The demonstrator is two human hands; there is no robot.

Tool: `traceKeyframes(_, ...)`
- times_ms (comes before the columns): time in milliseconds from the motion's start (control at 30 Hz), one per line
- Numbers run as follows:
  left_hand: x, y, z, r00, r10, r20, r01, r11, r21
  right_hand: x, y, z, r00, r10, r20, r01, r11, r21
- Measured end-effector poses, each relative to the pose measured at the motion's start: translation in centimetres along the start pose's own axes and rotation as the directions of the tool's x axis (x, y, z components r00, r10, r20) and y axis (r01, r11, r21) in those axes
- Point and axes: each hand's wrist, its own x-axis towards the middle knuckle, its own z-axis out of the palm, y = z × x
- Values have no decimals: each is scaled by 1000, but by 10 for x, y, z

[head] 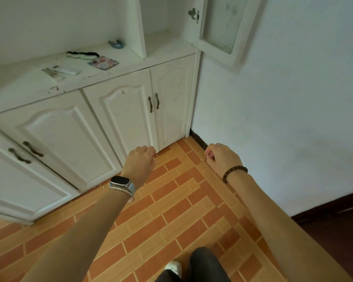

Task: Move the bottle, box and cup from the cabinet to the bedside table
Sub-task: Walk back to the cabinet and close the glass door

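Bottle, box, cup: none in view. On the cabinet (110, 119), the open upper compartment (163, 43) at the counter's (18, 88) right end shows a bare shelf, with its glass door (218, 27) swung out. The lower doors (171, 94) under that end are closed, so I can't tell what's inside. My left hand (140, 159) and right hand (220, 157) are empty, fingers loosely curled, low in front of those doors. My guess is the items are behind them, or are already moved. I'd pull a handle (157, 101), look first, then take one item per hand and keep the cup upright.
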Motion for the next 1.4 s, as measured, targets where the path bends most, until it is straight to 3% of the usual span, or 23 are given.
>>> traceKeyframes(667,245,28,32,982,-138,-127,143,989,31,265,89,-64,982,-190,20,190,981,36)
traceKeyframes(833,296,40,18,976,-102,-191,115,992,55,312,101,-95,972,-232,-20,233,972,36)
traceKeyframes(1100,360,40,-21,955,-44,-293,71,994,81,365,94,-144,951,-282,-131,293,953,78)
traceKeyframes(1400,434,52,-86,899,102,-425,-68,993,95,405,73,-229,893,-273,-358,349,922,167)
